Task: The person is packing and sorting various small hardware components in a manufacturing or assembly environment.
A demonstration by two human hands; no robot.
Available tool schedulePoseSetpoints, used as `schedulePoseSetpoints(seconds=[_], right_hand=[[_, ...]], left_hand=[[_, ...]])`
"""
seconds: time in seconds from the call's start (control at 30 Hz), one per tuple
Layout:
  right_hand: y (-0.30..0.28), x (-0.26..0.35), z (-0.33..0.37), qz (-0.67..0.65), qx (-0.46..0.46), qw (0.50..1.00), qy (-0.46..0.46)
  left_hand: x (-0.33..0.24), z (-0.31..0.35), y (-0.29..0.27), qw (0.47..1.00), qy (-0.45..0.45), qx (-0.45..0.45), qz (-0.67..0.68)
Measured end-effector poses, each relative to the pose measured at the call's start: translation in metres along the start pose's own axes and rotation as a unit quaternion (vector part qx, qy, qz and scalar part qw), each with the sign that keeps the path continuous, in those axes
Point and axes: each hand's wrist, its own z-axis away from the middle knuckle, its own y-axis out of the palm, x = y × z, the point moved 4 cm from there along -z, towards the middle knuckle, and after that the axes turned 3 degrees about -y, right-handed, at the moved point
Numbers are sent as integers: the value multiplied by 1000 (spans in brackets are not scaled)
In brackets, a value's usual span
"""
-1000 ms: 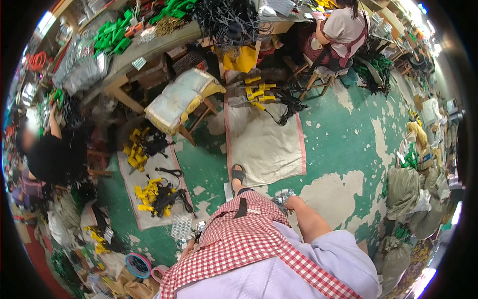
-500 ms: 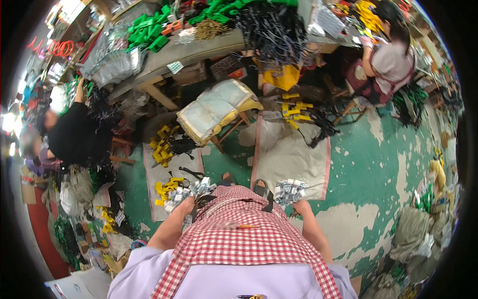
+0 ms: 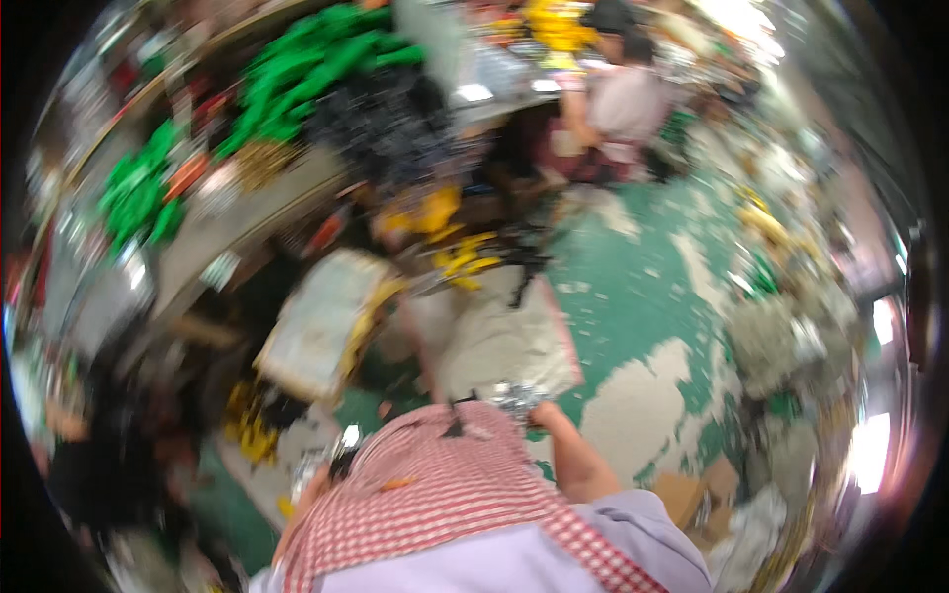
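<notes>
1. Gripping a silver bundle (image 3: 516,398) in closed right hand (image 3: 545,413), just beside apron (image 3: 425,494), apparently to keep pieces together.
2. Clasping second silver bundle (image 3: 307,468) in blurred left hand (image 3: 317,483), probably clear of apron.

The silvery bundles (image 3: 516,398) look glossy, the apron (image 3: 425,486) matt cloth, the floor (image 3: 618,296) roughly flaked paint.

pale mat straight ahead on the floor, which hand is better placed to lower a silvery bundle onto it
Right, most likely: the right hand has a silvery bundle that appears over the near part of the mat, while the left hand is farther off, lower left.
</notes>
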Motion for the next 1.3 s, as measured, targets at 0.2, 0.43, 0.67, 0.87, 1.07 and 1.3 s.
schedulePoseSetpoints(seconds=[0.2, 0.43, 0.67, 0.87, 1.07, 1.3], right_hand=[[-18, 48, 9, -56, -32, 998, -14], [-14, 61, -11, -192, -112, 974, -52], [-13, 45, -46, -256, 74, 954, 140], [-72, 50, -6, -275, -30, 951, 137], [-30, 26, -25, -287, -26, 939, 189], [-61, 27, 35, -335, 2, 910, 245]], left_hand=[[-190, -169, 64, 960, 153, 212, -98], [-299, -246, 84, 920, 207, 287, -171], [-371, -318, 112, 893, 231, 321, -216], [-399, -349, 170, 863, 240, 373, -242], [-426, -354, 217, 839, 246, 412, -256], [-418, -385, 212, 844, 244, 410, -246]])
